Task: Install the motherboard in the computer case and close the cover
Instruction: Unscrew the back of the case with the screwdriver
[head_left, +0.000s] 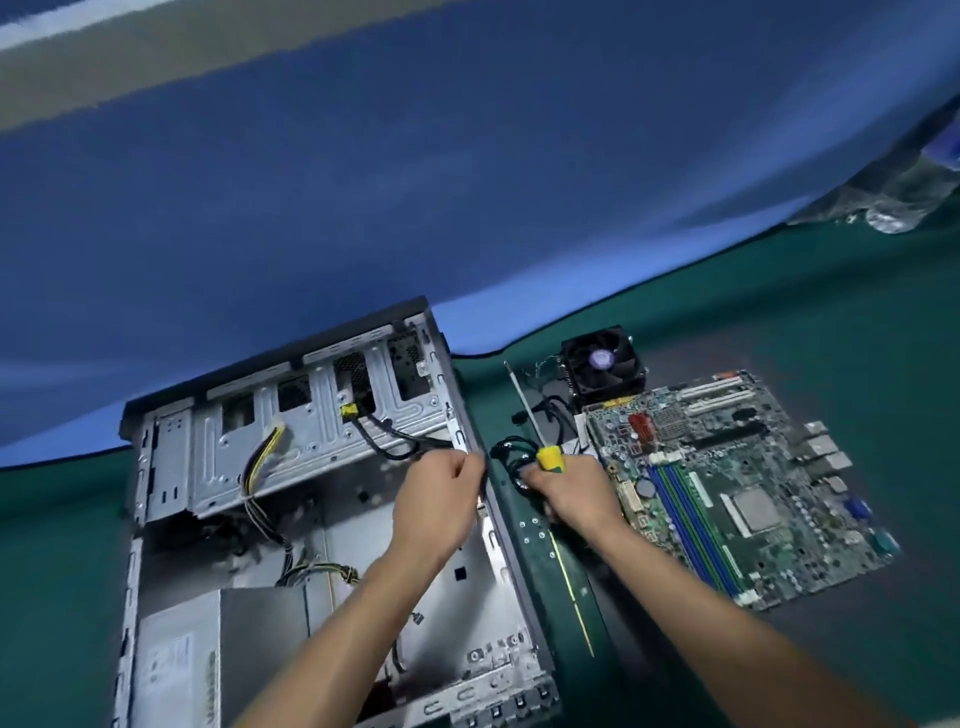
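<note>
Head view showed the motherboard (727, 483) lying flat on the green desk (831, 322), toward its right side, outside the computer case (311, 467) and just to the right of it. The board was green, with blue and green memory slots, a square silver socket near its middle, white expansion slots along its far edge and metal ports on its right edge. A black cooler fan (602, 364) stood at the board's far left corner, touching or overlapping it.

The case lay open on its side at the left of the desk, its cover off, bare grey metal inside, with drive bays at the far end, yellow and black cable bundles (262, 462) hanging loose, and a grey power supply (218, 660) at the near left.

The left hand (441, 499) was curled, pinching something small at the case's right wall; what it pinched was too blurred to name. The right hand (566, 493) gripped the yellow handle of a screwdriver (530, 415), shaft pointing away, beside a tangle of black wires (511, 452).

The case's near end was cut off by the frame, and crumpled clear plastic (883, 197) at the far right edge was smeared.
</note>
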